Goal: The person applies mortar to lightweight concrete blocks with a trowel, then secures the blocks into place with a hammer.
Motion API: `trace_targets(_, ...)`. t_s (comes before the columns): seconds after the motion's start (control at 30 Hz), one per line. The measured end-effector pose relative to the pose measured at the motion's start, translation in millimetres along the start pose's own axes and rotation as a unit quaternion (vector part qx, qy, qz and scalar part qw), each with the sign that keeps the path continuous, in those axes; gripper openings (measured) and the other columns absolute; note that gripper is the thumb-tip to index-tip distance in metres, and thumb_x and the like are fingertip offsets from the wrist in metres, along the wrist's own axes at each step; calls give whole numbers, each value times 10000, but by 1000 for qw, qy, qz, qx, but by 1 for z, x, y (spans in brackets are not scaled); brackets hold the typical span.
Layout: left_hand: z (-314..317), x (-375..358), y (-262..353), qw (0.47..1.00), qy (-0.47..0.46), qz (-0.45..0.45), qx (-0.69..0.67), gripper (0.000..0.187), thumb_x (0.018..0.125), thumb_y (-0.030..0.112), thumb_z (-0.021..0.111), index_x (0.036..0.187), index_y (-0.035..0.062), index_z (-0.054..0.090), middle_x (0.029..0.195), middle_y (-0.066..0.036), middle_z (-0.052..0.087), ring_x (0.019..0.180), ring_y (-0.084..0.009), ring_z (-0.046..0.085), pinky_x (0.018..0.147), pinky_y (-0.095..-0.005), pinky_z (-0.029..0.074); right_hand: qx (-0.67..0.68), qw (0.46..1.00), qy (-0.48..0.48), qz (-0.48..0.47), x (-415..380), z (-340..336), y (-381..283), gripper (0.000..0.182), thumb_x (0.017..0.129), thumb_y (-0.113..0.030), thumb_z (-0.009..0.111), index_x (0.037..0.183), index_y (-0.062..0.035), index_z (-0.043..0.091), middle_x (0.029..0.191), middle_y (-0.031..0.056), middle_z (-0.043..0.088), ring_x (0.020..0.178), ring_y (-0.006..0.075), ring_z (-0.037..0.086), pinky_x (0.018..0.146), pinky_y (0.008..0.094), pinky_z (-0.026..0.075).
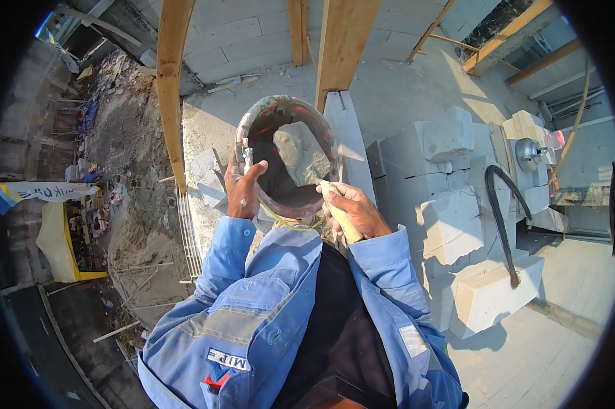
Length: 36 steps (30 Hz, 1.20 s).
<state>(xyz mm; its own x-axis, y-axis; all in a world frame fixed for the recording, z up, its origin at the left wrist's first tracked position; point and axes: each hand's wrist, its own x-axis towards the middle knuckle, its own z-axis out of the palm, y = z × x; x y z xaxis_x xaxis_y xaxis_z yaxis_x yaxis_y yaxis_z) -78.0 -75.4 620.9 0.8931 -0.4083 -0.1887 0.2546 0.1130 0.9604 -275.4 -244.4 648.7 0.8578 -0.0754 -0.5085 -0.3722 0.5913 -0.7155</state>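
Left hand grips the rim of a round, mortar-smeared dark rubber bucket — held above the grey concrete slab. Right hand is clenched on a pale wooden trowel handle; blade inside bucket, in grey mortar lump.

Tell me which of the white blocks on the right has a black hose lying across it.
It is the large block lowest and nearest the viewer; the black hose ends on its top face. The other stacked blocks behind carry no hose.
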Motion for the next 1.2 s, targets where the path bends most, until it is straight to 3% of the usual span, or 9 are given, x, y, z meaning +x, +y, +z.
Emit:
trace_targets(0.33,-35,14,-21,998,29,-31,-36,708,768,118,744,1418,37,476,1078,-5,515,908,-108,500,802,-261,431,55,977,193,-65,29,-63,-28,380,965,-283,636,1241,-28,578,845,64,605,569,119,584,459,250,482)
trace_targets(0.4,-42,13,-20,997,40,-61,-24,763,745,74,745,1452,3,466,1277,-51,541,1175,-171,508,1001,-278,403,47,976,199,-72,48,-79,-31,353,939,-259,654,1204,-35,588,834,62,603,562,126,581,452,262,486)
trace_targets(0.47,-51,14,-24,997,47,-66,-19,766,740,65,740,1454,9,468,1306,-54,533,1212,-176,493,1020,-287,400,9,974,201,-106,70,-95,-35,414,921,-220,651,1284,-39,569,850,80,607,559,134,572,478,263,497)
trace_targets(0.63,-75,11,-25,995,61,-79,-2,769,737,34,718,1464,21,467,1396,-85,500,1319,-211,446,1074,-336,390,-130,945,287,-88,111,-112,-41,248,916,-227,668,1080,-53,604,816,40,598,556,119,566,466,281,462)
trace_targets(0.87,-100,11,-26,990,97,-96,32,759,737,29,715,1454,16,466,1370,-106,517,1304,-230,475,1072,-328,402,-324,881,341,-48,133,-132,-32,260,876,-218,688,1061,-40,643,836,61,603,553,134,568,493,299,482)
trace_targets(0.93,-97,12,-20,990,96,-95,29,753,736,26,711,1449,16,469,1357,-102,524,1282,-225,492,1062,-325,410,-386,823,413,-53,136,-138,-17,439,859,-289,698,1212,-34,638,1005,181,673,841,307,693,652,387,564)
trace_targets(0.97,-95,12,-19,991,95,-93,25,746,736,23,707,1445,15,472,1343,-98,532,1261,-221,509,1052,-322,419,-386,823,415,-50,136,-145,-9,439,859,-289,698,1212,-34,638,1005,181,673,841,307,693,652,387,564)
trace_targets(1.03,-98,14,-23,992,90,-84,28,744,735,19,704,1443,20,475,1332,-92,537,1239,-215,520,1040,-319,426,-492,771,399,-68,133,-154,3,560,862,-331,679,1330,-37,587,1205,248,651,1100,408,636,905,452,528)
trace_targets(1.2,-92,20,-20,994,72,-83,14,746,728,13,701,1441,31,480,1318,-76,541,1214,-201,522,1024,-310,428,-532,730,429,-7,103,-122,11,573,876,-348,655,1355,-47,564,1290,249,620,1201,428,579,1029,474,451)
